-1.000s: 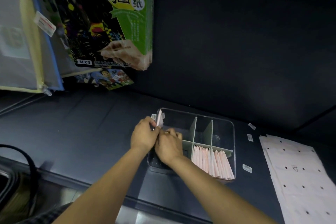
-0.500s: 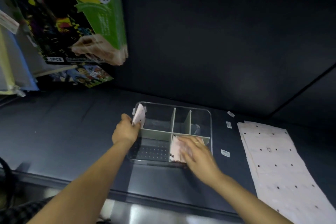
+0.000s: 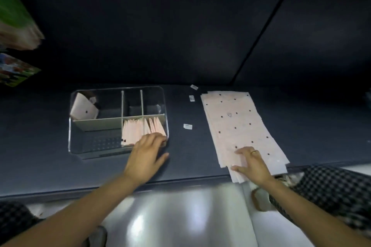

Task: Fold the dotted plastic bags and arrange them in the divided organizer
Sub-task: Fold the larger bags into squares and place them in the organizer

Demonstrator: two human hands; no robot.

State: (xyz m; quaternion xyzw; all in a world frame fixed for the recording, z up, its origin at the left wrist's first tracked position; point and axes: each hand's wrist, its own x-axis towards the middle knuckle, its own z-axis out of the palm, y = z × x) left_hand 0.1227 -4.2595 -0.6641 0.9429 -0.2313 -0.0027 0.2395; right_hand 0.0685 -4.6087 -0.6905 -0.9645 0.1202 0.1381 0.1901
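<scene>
A clear divided organizer [image 3: 70, 138] stands on the dark shelf. Its near right compartment holds several folded pink bags [image 3: 140, 129] standing upright. One folded dotted bag [image 3: 83, 108] leans in the far left compartment. My left hand [image 3: 147, 151] rests at the organizer's near right corner, fingers touching the folded bags, holding nothing. To the right lies a flat stack of pale pink dotted bags [image 3: 234, 120]. My right hand [image 3: 252, 163] lies spread on the stack's near end, fingers apart, with a ring on one finger.
Three small white tags [image 3: 187, 126] lie on the shelf [image 3: 40, 126] between the organizer and the stack. Colourful packages [image 3: 14, 70] hang at the far left. The shelf's front edge runs just below my hands, with a shiny floor beneath.
My left hand let go of the folded bag, which now leans in the far left compartment, and moved to the near right compartment. My right hand moved right onto the flat stack.
</scene>
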